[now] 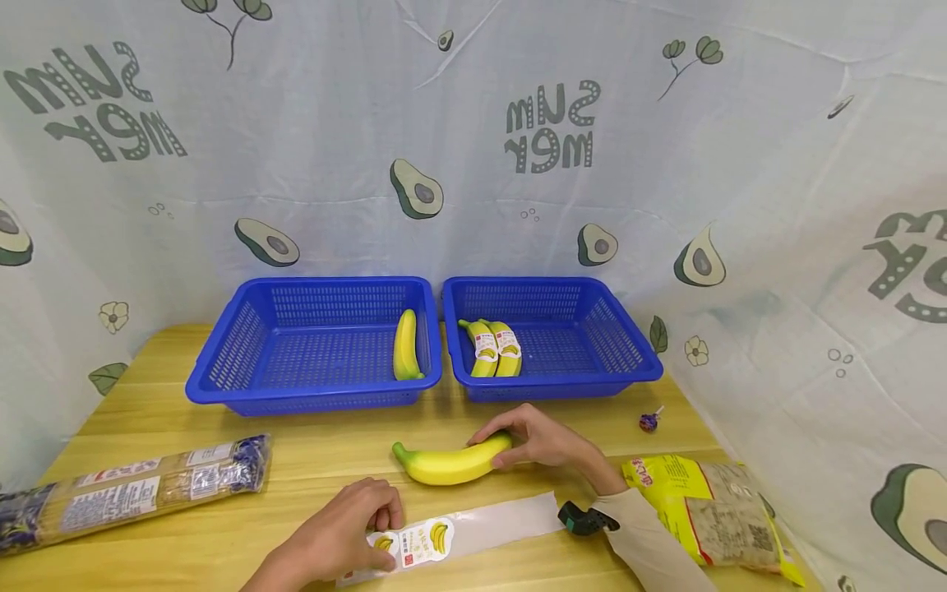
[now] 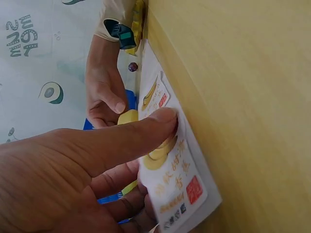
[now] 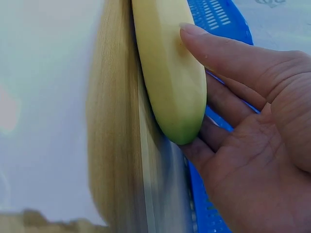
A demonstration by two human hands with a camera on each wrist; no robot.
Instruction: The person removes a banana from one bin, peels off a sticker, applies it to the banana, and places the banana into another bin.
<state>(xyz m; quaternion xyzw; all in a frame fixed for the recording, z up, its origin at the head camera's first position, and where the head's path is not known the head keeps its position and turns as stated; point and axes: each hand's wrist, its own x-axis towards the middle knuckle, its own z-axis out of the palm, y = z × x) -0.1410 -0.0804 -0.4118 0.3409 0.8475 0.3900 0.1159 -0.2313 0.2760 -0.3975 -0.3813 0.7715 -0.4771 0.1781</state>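
My right hand [image 1: 540, 437] grips the blunt end of a yellow banana [image 1: 451, 465] that lies across the middle of the table. In the right wrist view the thumb presses one side of the banana [image 3: 170, 73], and the fingers curl behind its greenish tip. My left hand [image 1: 342, 526] pinches a white backing strip [image 1: 510, 524] near its left end. Banana-printed stickers [image 1: 425, 543] sit on that part of the strip; the rest of it is bare. The left wrist view shows the thumb on the printed face of a sticker [image 2: 182, 194], fingers behind it.
Behind stand two blue baskets: the left one [image 1: 311, 398] holds a plain banana [image 1: 405, 345], the right one [image 1: 555, 383] two stickered bananas [image 1: 496, 349]. A noodle pack [image 1: 133, 493] lies at left. A yellow bag [image 1: 710, 514] and a lollipop [image 1: 649, 422] lie at right.
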